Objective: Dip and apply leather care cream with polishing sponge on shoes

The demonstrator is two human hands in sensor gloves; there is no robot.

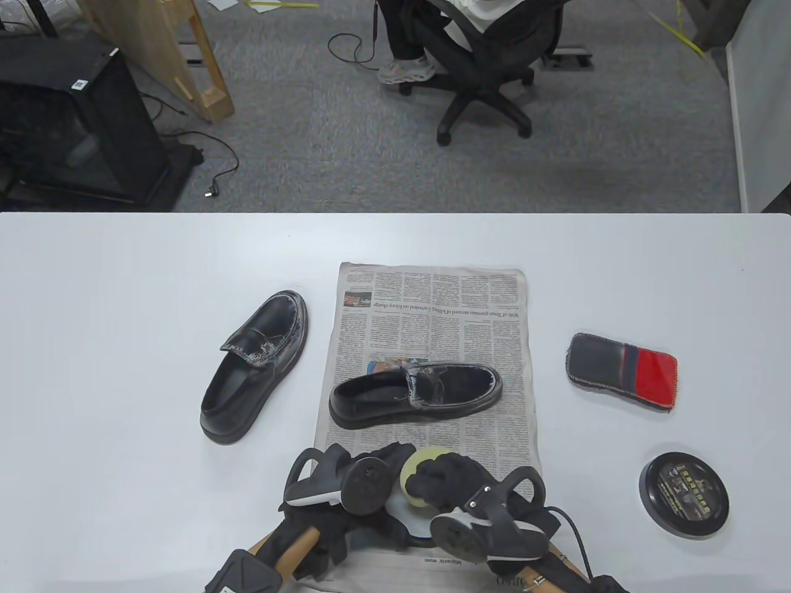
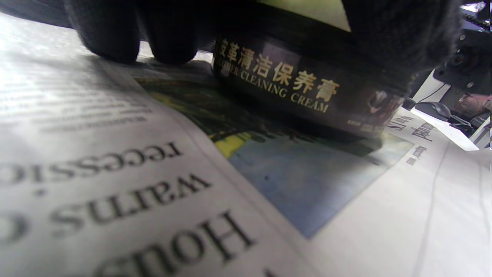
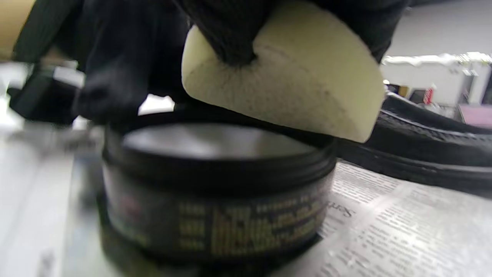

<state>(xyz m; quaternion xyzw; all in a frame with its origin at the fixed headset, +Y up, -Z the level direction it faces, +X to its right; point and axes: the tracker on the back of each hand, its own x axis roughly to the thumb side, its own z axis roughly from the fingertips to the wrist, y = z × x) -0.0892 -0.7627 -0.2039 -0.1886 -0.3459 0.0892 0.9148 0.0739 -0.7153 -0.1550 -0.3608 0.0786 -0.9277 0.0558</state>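
Right hand (image 1: 448, 482) pinches the polishing sponge (image 3: 284, 82) just over the open cream jar (image 3: 215, 192); left hand (image 1: 346, 475) grips the jar at its nine o'clock side.

Bright, even table view; wrist views blurred, perhaps motion.

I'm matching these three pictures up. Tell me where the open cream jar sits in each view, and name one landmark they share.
Table view: cream jar at bottom centre, mostly hidden between the hands.
Left wrist view: upper centre, gold lettering facing the camera.
Right wrist view: centre-left, under the sponge.
Shared landmark: the newspaper beneath it.
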